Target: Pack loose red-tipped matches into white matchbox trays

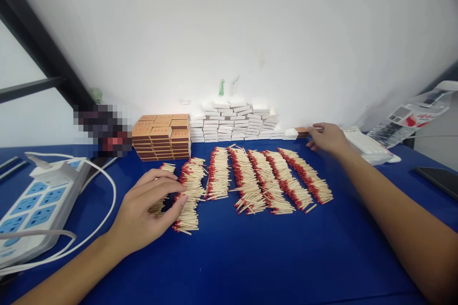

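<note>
Rows of loose red-headed matches (218, 171) lie side by side on the blue table (229, 257). My left hand (146, 209) rests over the leftmost rows, fingers apart and slightly curved, partly hiding the matches beneath. At the back right, my right hand (327, 138) reaches to a brown matchbox piece (302, 132), its fingers parted at that piece's right end; whether they touch it is unclear. White matchbox trays (232, 121) are piled against the wall. Left of them, orange matchboxes (161, 136) stand in a neat stacked block.
A white power strip (43, 205) with blue sockets and a white cable (113, 186) takes up the left side. White plastic packets (368, 145) and a clear printed bag (404, 114) lie at the back right. A dark phone (438, 181) is at the right edge.
</note>
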Demonstrator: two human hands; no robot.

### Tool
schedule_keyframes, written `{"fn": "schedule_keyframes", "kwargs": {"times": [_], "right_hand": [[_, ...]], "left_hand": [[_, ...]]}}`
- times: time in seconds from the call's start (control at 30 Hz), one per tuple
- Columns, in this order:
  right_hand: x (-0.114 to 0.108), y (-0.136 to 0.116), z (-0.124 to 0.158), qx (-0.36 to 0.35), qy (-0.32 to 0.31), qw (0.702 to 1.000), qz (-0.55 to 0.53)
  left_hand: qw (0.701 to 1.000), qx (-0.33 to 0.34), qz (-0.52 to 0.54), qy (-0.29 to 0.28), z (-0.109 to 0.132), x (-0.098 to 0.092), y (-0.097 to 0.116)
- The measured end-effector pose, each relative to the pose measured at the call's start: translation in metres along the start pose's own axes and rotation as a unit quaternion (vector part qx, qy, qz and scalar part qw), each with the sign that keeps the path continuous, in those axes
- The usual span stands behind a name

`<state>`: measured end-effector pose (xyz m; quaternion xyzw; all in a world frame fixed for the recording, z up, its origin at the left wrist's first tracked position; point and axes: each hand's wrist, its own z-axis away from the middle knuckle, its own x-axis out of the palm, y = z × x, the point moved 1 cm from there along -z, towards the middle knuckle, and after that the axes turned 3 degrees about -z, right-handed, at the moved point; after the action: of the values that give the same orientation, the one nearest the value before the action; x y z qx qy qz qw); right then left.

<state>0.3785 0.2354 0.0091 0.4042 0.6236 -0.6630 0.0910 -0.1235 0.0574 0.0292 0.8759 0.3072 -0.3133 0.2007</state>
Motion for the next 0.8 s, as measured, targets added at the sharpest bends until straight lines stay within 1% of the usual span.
{"fn": "schedule_keyframes", "kwargs": {"times": [0.07,0.1,0.2,0.3,0.47,0.67,0.8], "right_hand": [[-0.004,-0.003,0.0,-0.068,0.033,0.996,0.049],[-0.006,-0.005,0.001,-0.106,0.038,0.991,0.072],[-0.003,-0.007,0.003,-0.207,0.01,0.971,0.123],[0.007,-0.005,0.005,-0.26,-0.014,0.954,0.152],[0.021,0.001,0.003,-0.293,-0.002,0.928,0.229],[0.026,0.004,0.0,-0.302,0.001,0.926,0.226],[0.025,0.004,-0.001,-0.31,0.0,0.929,0.202]], "left_hand": [[1.0,-0.001,0.0,-0.002,0.0,0.0,-0.001],[1.0,-0.002,0.0,-0.004,0.0,0.0,-0.002],[1.0,-0.001,-0.002,-0.012,0.002,0.001,-0.003],[1.0,0.002,-0.001,-0.013,0.002,0.002,-0.003],[1.0,-0.001,0.0,-0.017,0.002,0.0,-0.002],[1.0,-0.008,0.007,-0.025,0.002,0.001,-0.003],[1.0,-0.007,0.008,-0.027,0.004,0.002,-0.004]]}}
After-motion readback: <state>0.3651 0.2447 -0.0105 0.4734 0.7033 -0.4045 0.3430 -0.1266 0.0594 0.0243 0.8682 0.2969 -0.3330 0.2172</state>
